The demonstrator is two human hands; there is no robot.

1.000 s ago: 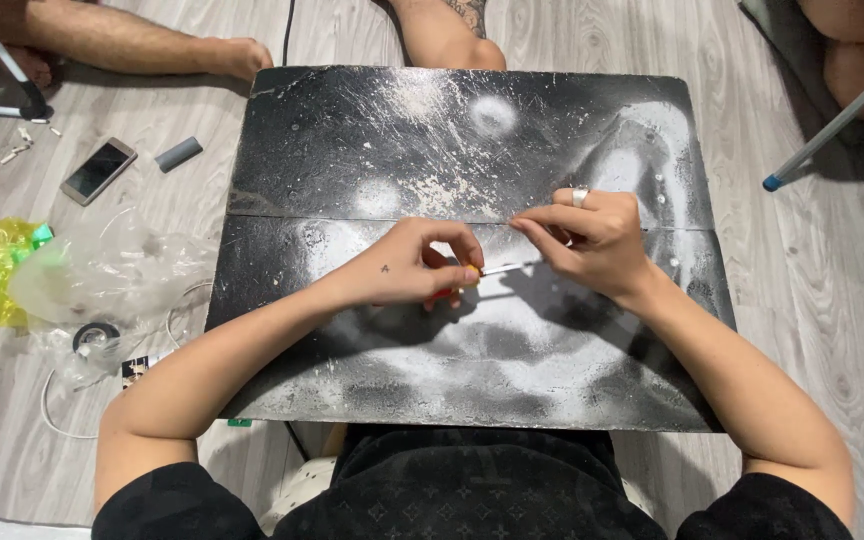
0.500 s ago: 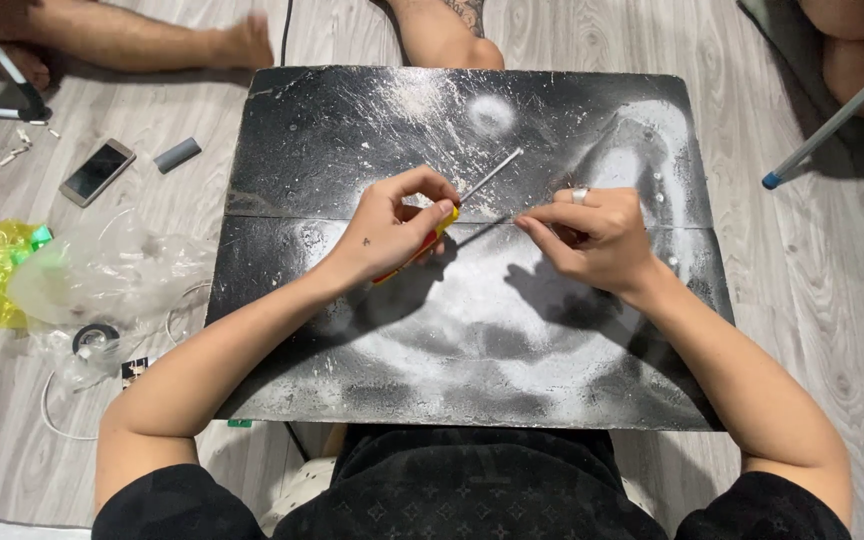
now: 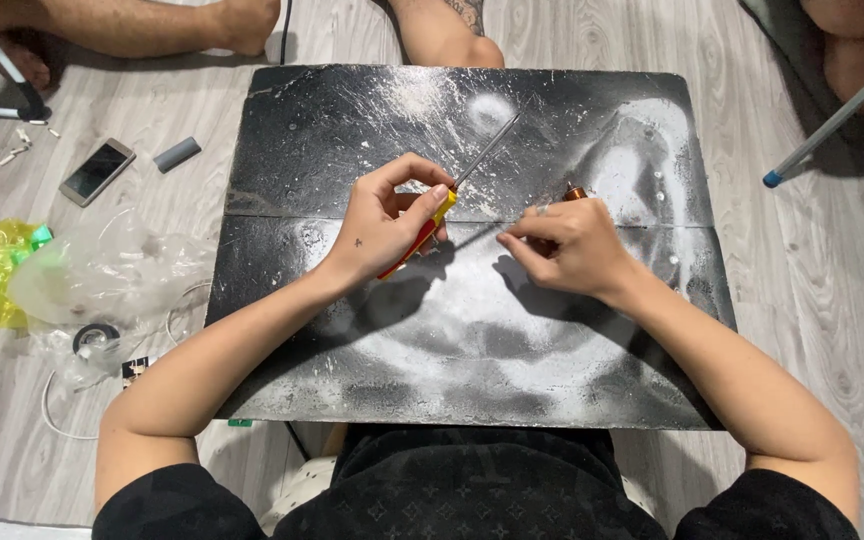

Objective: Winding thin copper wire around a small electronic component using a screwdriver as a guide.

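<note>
Gripping a red-and-yellow-handled screwdriver with a thin metal shaft (image 3: pixel 442 205), the left hand (image 3: pixel 384 225) kept its fingers curled shut around the handle above the scuffed black tabletop (image 3: pixel 452 340). The right hand (image 3: pixel 567 248) pinched closed beside a small copper-coloured piece (image 3: pixel 576 192); whether it held anything could not be told.

Bare tabletop (image 3: pixel 472 350) lies open along the near edge and far corners; at its centre, a raised screwdriver (image 3: pixel 452 195) and small copper piece (image 3: pixel 576 192) obstruct.
</note>
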